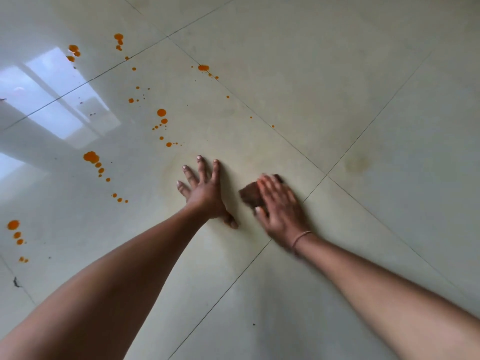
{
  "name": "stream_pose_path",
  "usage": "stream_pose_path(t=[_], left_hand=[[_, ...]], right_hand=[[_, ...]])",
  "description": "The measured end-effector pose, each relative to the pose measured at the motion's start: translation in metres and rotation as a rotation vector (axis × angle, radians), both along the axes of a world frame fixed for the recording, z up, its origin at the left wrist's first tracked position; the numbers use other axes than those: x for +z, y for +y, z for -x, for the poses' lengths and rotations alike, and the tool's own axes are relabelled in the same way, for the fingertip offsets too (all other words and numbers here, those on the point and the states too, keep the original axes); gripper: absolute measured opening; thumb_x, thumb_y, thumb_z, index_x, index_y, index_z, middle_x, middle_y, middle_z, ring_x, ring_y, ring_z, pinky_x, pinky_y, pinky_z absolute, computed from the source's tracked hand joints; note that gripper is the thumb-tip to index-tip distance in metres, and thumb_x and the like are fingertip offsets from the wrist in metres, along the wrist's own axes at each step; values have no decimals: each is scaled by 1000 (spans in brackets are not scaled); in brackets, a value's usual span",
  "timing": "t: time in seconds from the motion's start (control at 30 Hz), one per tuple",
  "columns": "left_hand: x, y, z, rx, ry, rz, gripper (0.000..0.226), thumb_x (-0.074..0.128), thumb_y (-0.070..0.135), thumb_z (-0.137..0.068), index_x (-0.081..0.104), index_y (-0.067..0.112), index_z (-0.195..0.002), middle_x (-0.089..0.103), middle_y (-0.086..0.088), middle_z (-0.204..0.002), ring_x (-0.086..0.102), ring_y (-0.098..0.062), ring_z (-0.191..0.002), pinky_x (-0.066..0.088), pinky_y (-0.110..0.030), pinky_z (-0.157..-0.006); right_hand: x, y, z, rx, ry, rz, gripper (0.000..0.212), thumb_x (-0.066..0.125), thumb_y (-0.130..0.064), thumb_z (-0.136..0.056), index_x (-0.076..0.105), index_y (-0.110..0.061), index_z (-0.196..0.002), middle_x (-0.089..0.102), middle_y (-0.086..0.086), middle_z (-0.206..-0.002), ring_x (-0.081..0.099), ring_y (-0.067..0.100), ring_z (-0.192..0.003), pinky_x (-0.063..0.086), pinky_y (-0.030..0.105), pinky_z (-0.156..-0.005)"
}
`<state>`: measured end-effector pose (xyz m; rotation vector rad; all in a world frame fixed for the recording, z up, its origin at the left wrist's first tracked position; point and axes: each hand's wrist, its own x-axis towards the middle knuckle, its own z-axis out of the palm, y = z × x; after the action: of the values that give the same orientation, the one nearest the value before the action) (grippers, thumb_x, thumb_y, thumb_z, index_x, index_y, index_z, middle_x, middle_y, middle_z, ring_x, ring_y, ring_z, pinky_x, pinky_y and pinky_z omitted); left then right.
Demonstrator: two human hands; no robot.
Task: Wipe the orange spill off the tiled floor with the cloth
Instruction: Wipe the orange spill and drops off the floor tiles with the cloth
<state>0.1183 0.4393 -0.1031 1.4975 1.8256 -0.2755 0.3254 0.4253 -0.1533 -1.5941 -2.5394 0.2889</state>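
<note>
Right hand (279,203) grip pressing brown cloth (250,196) flat on tiled floor (337,87); left hand (205,189) released, splayed beside it. Orange spill (91,157) droplets scattered left, well apart.

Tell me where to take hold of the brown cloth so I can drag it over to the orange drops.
The cloth lies flat under the right hand, so pressing down from above with the palm probably works better than pinching it. Its free bunched edge pokes out to the left of the fingers, toward the orange drops. If it slips, gather that edge. The left hand is braced flat on the tiled floor.
</note>
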Motion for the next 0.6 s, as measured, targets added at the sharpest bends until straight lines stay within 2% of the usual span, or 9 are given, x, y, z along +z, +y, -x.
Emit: stream_pose_path(t=[0.1, 0.13, 0.17, 0.23, 0.33, 0.4, 0.5, 0.53, 0.6], left_hand=[[-6, -13, 12, -40, 2, -133, 152, 90, 55, -44, -10, 22, -154, -26, -10, -158, -25, -41, -142, -3, -61, -113], [-6, -13, 16, -50, -6, -164, 149, 90, 54, -47, -6, 20, -155, -20, -9, -160, -19, -38, -145, 0, -58, -115], [-5, -16, 24, -56, -22, -182, 146, 90, 52, -48, -3, 18, -155, -15, -9, -161, -14, -35, -147, 3, -55, -116], [1, -31, 46, -77, -11, -213, 143, 90, 51, -50, -2, 15, -155, -12, -10, -162, -9, -31, -148, 5, -50, -118], [6, -73, 86, -111, 97, -211, 147, 87, 59, -48, -4, 15, -154, -16, -10, -161, -14, -33, -147, 1, -51, -119], [5, -106, 113, -31, 156, -212, 147, 85, 64, -47, -6, 18, -154, -19, -7, -160, -15, -33, -147, 1, -54, -118], [1, -134, 145, 162, 177, -187, 150, 85, 66, -44, -7, 20, -154, -18, -4, -161, -13, -32, -147, 6, -58, -117], [0, -137, 151, 209, 171, -180, 151, 85, 67, -43, -7, 20, -154, -17, -3, -161, -11, -32, -148, 8, -59, -116], [-2, -141, 160, 208, 153, -170, 149, 84, 68, -45, -4, 19, -154, -13, -3, -162, -6, -31, -148, 14, -58, -116]], right_hand=[[2, 20, 5, -378, 3, 1, 68, 32, -42, -89, 40, -2, -143, 38, 17, -151, 31, 31, -141, 19, 44, -116], [0, 17, 27, -398, 16, -4, 68, 32, -41, -88, 41, -1, -143, 39, 18, -150, 32, 32, -140, 20, 45, -116], [-1, 2, 51, -330, 36, -26, 67, 33, -41, -89, 41, -1, -142, 39, 18, -149, 33, 32, -140, 23, 47, -115], [0, -45, 84, -54, 52, -3, 65, 35, -41, -90, 41, -3, -143, 38, 15, -151, 30, 29, -142, 22, 45, -114], [6, -79, 48, 228, 30, 31, 66, 39, -41, -89, 38, -6, -146, 35, 10, -153, 27, 24, -143, 25, 44, -113], [3, -72, 26, 163, -6, 32, 68, 40, -42, -88, 37, -7, -146, 35, 11, -154, 30, 26, -142, 28, 45, -112], [2, -52, 70, -215, 3, 49, 68, 36, -42, -88, 39, -3, -144, 37, 16, -152, 31, 30, -141, 20, 43, -116], [2, -54, 99, -231, 43, 41, 69, 36, -42, -88, 39, -2, -144, 37, 18, -151, 32, 31, -141, 19, 43, -115], [1, -79, 145, -39, 66, 45, 69, 37, -42, -88, 38, -3, -145, 35, 17, -152, 31, 30, -142, 19, 43, -115]])
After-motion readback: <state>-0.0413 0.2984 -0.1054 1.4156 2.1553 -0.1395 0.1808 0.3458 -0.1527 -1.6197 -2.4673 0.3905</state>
